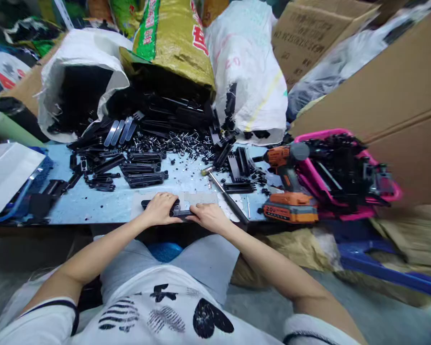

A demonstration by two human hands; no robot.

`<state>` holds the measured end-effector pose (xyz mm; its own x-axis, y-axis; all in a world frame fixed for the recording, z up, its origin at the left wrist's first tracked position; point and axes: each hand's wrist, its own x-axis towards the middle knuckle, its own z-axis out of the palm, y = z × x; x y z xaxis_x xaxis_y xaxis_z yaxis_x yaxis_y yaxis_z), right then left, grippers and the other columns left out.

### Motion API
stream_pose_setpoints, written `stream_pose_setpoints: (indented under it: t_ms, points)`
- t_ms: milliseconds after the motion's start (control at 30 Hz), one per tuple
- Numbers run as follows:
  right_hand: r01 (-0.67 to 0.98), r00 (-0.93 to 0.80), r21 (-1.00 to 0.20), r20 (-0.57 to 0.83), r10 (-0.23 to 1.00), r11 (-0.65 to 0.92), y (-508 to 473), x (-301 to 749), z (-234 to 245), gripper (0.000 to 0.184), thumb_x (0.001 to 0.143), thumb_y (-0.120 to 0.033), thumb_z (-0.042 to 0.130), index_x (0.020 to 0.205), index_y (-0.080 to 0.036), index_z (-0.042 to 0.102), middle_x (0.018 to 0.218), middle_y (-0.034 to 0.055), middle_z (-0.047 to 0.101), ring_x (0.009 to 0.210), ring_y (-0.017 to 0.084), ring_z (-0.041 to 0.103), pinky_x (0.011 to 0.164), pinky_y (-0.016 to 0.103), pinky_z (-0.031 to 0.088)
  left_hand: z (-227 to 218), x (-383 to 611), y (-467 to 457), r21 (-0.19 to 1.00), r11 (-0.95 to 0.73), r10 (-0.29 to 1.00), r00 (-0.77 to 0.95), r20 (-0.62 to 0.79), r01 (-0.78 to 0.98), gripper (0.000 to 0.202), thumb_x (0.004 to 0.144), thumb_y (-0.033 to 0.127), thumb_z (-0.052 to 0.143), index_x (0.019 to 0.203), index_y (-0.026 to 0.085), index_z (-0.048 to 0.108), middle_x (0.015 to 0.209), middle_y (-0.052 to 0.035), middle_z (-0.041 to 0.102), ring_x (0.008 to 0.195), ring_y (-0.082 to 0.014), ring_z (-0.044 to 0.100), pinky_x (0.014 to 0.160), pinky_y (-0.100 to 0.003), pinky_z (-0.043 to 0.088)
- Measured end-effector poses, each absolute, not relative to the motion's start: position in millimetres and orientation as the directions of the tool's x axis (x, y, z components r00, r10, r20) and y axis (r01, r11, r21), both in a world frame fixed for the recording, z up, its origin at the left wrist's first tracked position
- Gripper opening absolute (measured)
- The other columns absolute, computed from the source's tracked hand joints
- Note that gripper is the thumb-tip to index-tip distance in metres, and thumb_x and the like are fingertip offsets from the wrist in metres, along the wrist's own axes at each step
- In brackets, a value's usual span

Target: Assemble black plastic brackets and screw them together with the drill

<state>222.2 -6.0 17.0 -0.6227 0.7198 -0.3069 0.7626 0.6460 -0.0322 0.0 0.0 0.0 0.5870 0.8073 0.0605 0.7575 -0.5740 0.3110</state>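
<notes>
At the near edge of the blue table, my left hand [162,209] is closed around a black plastic part [175,207] with a greyish middle piece. My right hand [210,215] pinches the right end of the same part, its thumb and fingertips pressed together there. The fingers hide much of the part, so its exact kind does not show. Beneath it lies a pale flat plate [201,197]. A hammer [224,194] rests just beyond my right hand, its dark handle pointing toward me.
An orange cordless drill [287,187] stands right of the hammer, beside a pink basket [309,167] of black parts. Stacked black parts [143,175] and loose screws [187,143] cover the table's middle. Behind are open sacks [251,72]; a white box [12,172] sits left.
</notes>
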Motion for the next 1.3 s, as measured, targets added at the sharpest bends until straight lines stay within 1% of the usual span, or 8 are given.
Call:
stream_pose_setpoints:
  t_ms: [167, 367, 667, 767, 900, 1067, 1200, 1300]
  points:
    - [0.761, -0.632, 0.028, -0.190, 0.751, 0.648, -12.2, 216.0, 34.5, 0.046, 0.096, -0.050, 0.020, 0.105, -0.018, 0.051, 0.093, 0.0097, 0.059, 0.083, 0.022, 0.057, 0.065, 0.030, 0.030, -2.3, -7.3, -5.1, 0.351, -0.557, 0.828, 0.536, 0.166, 0.753, 0.060, 0.074, 0.062, 0.057, 0.108, 0.014, 0.049, 0.105, -0.0113, 0.059, 0.095, -0.0247, 0.057, 0.077, -0.035, 0.046]
    - [0.717, -0.674, 0.058, -0.194, 0.713, 0.694, -2.8, 211.5, 56.5, 0.041, 0.097, -0.047, 0.025, 0.103, -0.017, 0.053, 0.090, 0.0096, 0.058, 0.082, 0.023, 0.057, 0.064, 0.031, 0.030, -6.8, -13.0, -2.8, 0.368, -0.632, 0.774, 0.531, 0.344, 0.683, 0.053, 0.077, 0.055, 0.059, 0.107, 0.013, 0.050, 0.102, -0.0109, 0.061, 0.093, -0.0227, 0.060, 0.077, -0.032, 0.047]
    - [0.719, -0.673, 0.097, -0.150, 0.724, 0.688, 1.4, 206.2, 62.5, 0.039, 0.097, -0.045, 0.029, 0.101, -0.016, 0.053, 0.089, 0.0104, 0.058, 0.082, 0.023, 0.057, 0.063, 0.031, 0.027, -5.5, -11.9, -4.4, 0.387, -0.628, 0.771, 0.471, 0.429, 0.675, 0.046, 0.078, 0.045, 0.062, 0.108, 0.013, 0.051, 0.099, -0.0095, 0.064, 0.089, -0.0209, 0.061, 0.076, -0.030, 0.047]
    - [0.641, -0.746, 0.106, -0.148, 0.650, 0.760, 7.8, 213.3, 59.1, 0.041, 0.097, -0.046, 0.025, 0.104, -0.016, 0.053, 0.090, 0.0098, 0.058, 0.080, 0.021, 0.057, 0.062, 0.030, 0.024, -5.8, -9.4, -4.7, 0.383, -0.642, 0.763, 0.507, 0.401, 0.664, 0.045, 0.078, 0.051, 0.060, 0.103, 0.014, 0.054, 0.096, -0.0087, 0.064, 0.085, -0.0203, 0.062, 0.073, -0.029, 0.047]
    - [0.664, -0.731, 0.104, -0.117, 0.672, 0.741, 9.0, 218.9, 48.6, 0.042, 0.097, -0.047, 0.024, 0.102, -0.017, 0.053, 0.089, 0.0088, 0.058, 0.077, 0.020, 0.056, 0.061, 0.030, 0.023, -8.9, -8.1, -7.8, 0.398, -0.595, 0.803, 0.493, 0.336, 0.698, 0.046, 0.080, 0.054, 0.056, 0.102, 0.014, 0.055, 0.095, -0.0089, 0.064, 0.086, -0.0205, 0.061, 0.075, -0.030, 0.046]
    - [0.742, -0.662, 0.025, -0.122, 0.739, 0.669, -8.0, 226.8, 15.3, 0.045, 0.096, -0.051, 0.026, 0.100, -0.017, 0.056, 0.086, 0.0071, 0.058, 0.075, 0.018, 0.054, 0.062, 0.030, 0.023, -2.2, 2.2, 2.7, 0.347, -0.638, 0.754, 0.649, 0.100, 0.687, 0.063, 0.079, 0.061, 0.053, 0.116, 0.011, 0.052, 0.104, -0.0127, 0.060, 0.100, -0.0249, 0.055, 0.085, -0.034, 0.044]
    - [0.761, -0.648, -0.047, -0.025, 0.761, 0.646, 2.7, 236.3, 3.9, 0.048, 0.094, -0.054, 0.028, 0.097, -0.017, 0.060, 0.094, 0.0080, 0.060, 0.088, 0.020, 0.052, 0.070, 0.031, 0.028, 12.5, 23.6, 66.4, 0.245, -0.519, 0.849, 0.526, 0.039, 0.819, 0.049, 0.094, 0.035, 0.036, 0.140, 0.018, 0.034, 0.123, -0.0147, 0.050, 0.115, -0.0276, 0.046, 0.092, -0.042, 0.039]
    - [0.820, -0.557, -0.100, 0.082, 0.826, 0.563, 46.9, 232.5, 8.4, 0.040, 0.096, -0.044, 0.032, 0.105, -0.016, 0.060, 0.102, 0.0096, 0.060, 0.096, 0.020, 0.050, 0.079, 0.031, 0.031, 16.4, 38.5, 126.9, 0.167, -0.278, 0.952, 0.294, -0.082, 0.946, 0.042, 0.090, 0.010, 0.033, 0.129, 0.010, 0.047, 0.117, -0.0193, 0.052, 0.111, -0.0289, 0.049, 0.092, -0.043, 0.039]
